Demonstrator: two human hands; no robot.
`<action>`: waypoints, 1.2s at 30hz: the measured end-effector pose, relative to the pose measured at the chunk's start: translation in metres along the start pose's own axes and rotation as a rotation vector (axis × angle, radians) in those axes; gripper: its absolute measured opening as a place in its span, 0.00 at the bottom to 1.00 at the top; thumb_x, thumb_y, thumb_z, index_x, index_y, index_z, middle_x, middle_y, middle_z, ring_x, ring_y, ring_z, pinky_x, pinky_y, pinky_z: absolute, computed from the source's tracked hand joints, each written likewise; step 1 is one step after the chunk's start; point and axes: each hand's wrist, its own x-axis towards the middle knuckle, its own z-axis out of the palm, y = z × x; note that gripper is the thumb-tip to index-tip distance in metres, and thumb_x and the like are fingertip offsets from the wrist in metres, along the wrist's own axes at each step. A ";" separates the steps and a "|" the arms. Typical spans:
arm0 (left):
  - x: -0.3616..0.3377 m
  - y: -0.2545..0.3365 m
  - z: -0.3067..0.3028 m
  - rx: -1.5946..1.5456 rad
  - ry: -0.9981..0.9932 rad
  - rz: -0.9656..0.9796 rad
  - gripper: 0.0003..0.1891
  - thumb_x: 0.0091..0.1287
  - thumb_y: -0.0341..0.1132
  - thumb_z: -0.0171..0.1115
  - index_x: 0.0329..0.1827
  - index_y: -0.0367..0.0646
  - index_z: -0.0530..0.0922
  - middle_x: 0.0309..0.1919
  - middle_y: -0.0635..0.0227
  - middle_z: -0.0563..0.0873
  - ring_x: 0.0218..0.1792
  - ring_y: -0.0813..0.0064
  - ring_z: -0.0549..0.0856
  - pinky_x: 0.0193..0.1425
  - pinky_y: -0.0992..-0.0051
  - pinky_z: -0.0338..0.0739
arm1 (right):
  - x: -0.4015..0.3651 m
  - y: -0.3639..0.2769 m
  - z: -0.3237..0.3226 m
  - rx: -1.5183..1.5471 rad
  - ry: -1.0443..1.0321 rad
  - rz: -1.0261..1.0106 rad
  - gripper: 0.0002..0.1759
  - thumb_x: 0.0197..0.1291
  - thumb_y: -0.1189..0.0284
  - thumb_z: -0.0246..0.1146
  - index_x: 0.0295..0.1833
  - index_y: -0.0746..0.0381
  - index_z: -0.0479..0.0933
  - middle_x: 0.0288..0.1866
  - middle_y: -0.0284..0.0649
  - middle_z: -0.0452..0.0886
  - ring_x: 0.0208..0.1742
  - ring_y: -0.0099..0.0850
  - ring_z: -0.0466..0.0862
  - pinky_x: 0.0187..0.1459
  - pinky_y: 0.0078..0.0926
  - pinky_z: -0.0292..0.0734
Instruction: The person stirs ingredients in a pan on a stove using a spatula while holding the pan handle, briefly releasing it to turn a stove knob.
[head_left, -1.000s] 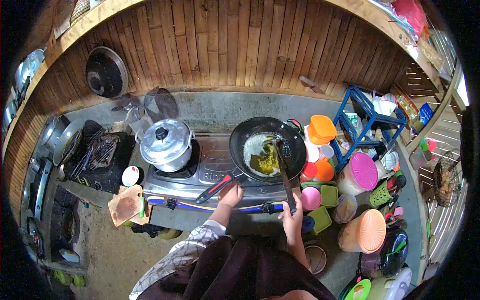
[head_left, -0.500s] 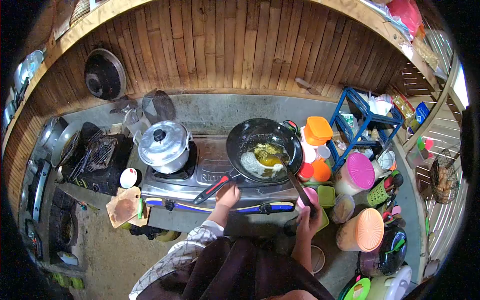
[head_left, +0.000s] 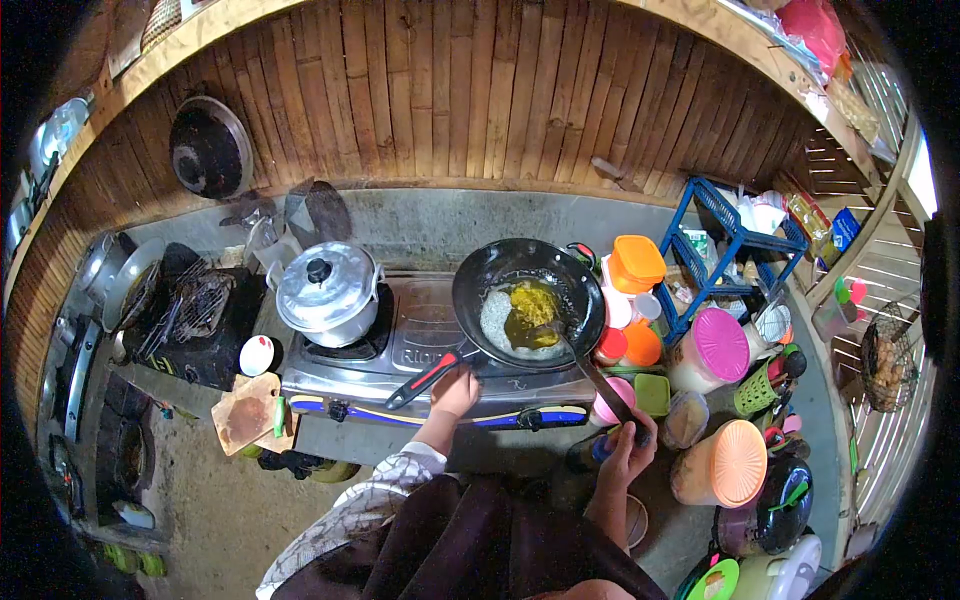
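Your right hand (head_left: pixel 630 452) grips the spatula (head_left: pixel 605 388), its far end in the wok (head_left: pixel 480 292) beside yellow food (head_left: pixel 534 302) — the wok sits on the stove (head_left: pixel 424 325). Your left hand (head_left: pixel 456 393) is by the wok handle (head_left: pixel 428 379) — its grip I cannot tell.

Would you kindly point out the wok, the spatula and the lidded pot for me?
Wok (head_left: pixel 488 278): head view, on the bare inner wall, toward its upper left.
Spatula (head_left: pixel 602 385): head view, on the long dark shaft.
Lidded pot (head_left: pixel 325 294): head view, on its silver lid, below the black knob.
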 end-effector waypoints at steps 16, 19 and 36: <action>-0.003 -0.006 0.010 0.000 0.089 0.038 0.13 0.58 0.42 0.49 0.39 0.45 0.75 0.35 0.58 0.81 0.38 0.54 0.79 0.42 0.56 0.71 | -0.002 0.027 0.033 0.013 -0.263 0.380 0.19 0.60 0.77 0.54 0.58 0.66 0.64 0.37 0.41 0.78 0.17 0.18 0.70 0.20 0.16 0.69; -0.002 -0.005 0.008 -0.019 0.052 0.014 0.13 0.59 0.42 0.48 0.39 0.44 0.75 0.35 0.58 0.81 0.38 0.55 0.79 0.42 0.56 0.71 | -0.003 0.030 0.040 -0.027 -0.388 0.446 0.22 0.62 0.76 0.53 0.61 0.66 0.61 0.43 0.45 0.78 0.20 0.20 0.74 0.20 0.16 0.72; -0.001 -0.002 0.002 0.036 0.006 0.026 0.15 0.57 0.43 0.49 0.38 0.42 0.75 0.37 0.55 0.80 0.40 0.54 0.79 0.44 0.57 0.72 | -0.001 0.027 0.023 0.032 -0.338 0.278 0.20 0.58 0.82 0.53 0.58 0.69 0.63 0.36 0.45 0.79 0.22 0.22 0.75 0.23 0.16 0.71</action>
